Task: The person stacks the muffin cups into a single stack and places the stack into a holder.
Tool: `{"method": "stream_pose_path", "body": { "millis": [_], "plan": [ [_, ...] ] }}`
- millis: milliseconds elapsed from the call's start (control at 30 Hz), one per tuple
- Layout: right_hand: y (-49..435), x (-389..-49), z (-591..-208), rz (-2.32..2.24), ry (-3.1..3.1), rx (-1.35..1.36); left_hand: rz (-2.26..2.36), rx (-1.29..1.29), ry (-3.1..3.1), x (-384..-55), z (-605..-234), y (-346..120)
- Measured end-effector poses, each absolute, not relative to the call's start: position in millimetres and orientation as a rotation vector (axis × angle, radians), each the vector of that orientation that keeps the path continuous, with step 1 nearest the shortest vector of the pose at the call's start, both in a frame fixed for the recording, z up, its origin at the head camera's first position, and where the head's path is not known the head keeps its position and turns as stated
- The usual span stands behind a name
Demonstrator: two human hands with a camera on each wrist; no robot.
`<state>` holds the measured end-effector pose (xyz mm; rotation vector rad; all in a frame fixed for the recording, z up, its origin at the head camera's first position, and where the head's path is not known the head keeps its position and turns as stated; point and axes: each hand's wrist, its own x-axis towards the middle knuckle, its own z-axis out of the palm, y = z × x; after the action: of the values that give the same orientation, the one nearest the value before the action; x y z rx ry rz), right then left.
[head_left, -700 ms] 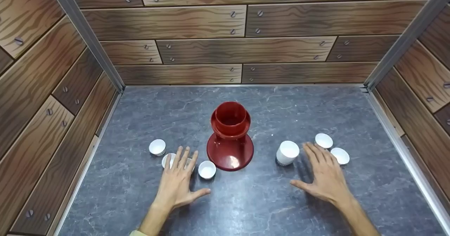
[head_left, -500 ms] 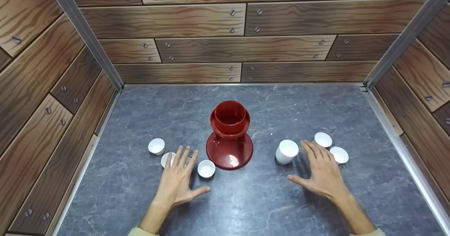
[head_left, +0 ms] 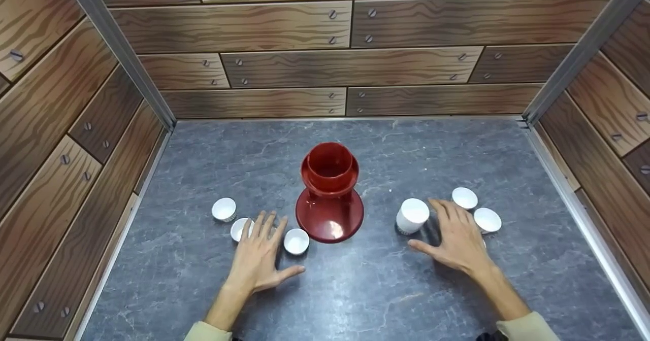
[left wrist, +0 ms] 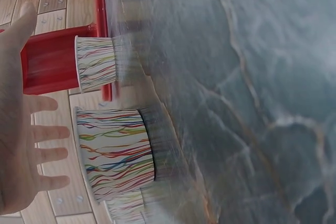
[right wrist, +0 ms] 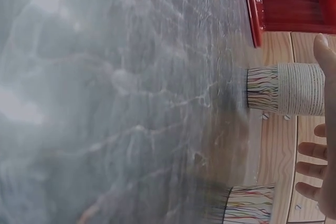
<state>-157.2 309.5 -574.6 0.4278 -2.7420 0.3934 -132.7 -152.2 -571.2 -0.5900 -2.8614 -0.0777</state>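
Note:
My left hand hovers with spread fingers over several small white paper cups, partly hiding some. One paper cup stands in the gap between its index finger and thumb; another cup is farther left. Coloured wavy lines cover a nearby cup in the left wrist view. My right hand, thumb apart from its fingers, is just right of a stack of nested paper cups. Beyond its fingers stand a paper cup and a second cup. Both hands hold nothing.
A red plastic stand with a round base and a ring-shaped top is between the hands, farther back. Wood-patterned walls with metal edging enclose the grey marbled table at the back and sides.
My right hand has moved a little left, closer to the cup stack. My left hand stays nearly in place over the cups. The head view has shifted slightly.

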Motion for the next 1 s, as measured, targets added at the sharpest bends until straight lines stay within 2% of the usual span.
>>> {"method": "stream_pose_path", "body": {
  "millis": [1000],
  "plan": [
    [299,-178,-590,0.490,-2.663,0.447,-0.006,-0.622,-2.780,-144,-587,-144]
  ]
}}
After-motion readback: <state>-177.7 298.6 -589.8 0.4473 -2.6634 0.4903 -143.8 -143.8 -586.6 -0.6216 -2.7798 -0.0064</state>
